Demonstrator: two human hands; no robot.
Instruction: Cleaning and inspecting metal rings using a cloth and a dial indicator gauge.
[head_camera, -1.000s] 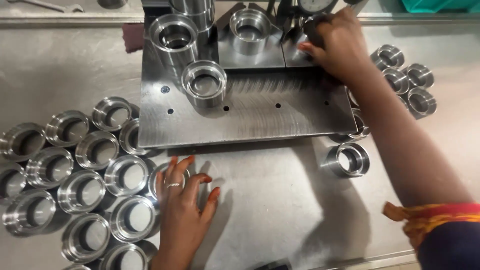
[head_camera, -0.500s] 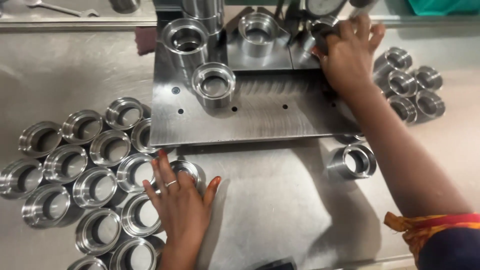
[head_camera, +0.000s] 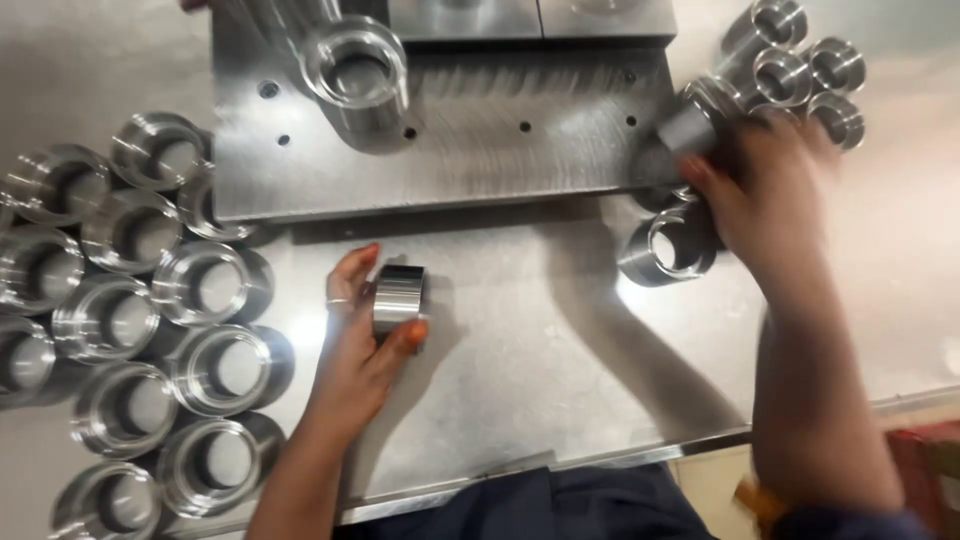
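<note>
Brushed steel worktop fills the view, its near edge running just above the person's dark clothing. Nearest, the left hand pinches a metal ring between thumb and fingers, lifted on its side with the outer wall facing up, so the ring sits at the fingertips and not deep in the palm; that hold seems meant for carrying it clear of the others. Just to its left, a cluster of rings stands open end up, packed touching, likely so each is easy to pick. Farther right, the blurred right hand closes on a smaller ring at the fingertips, above a lone ring on the top. Beyond lies a thick drilled plate bearing one upright ring, with a small group of rings at far right.
</note>
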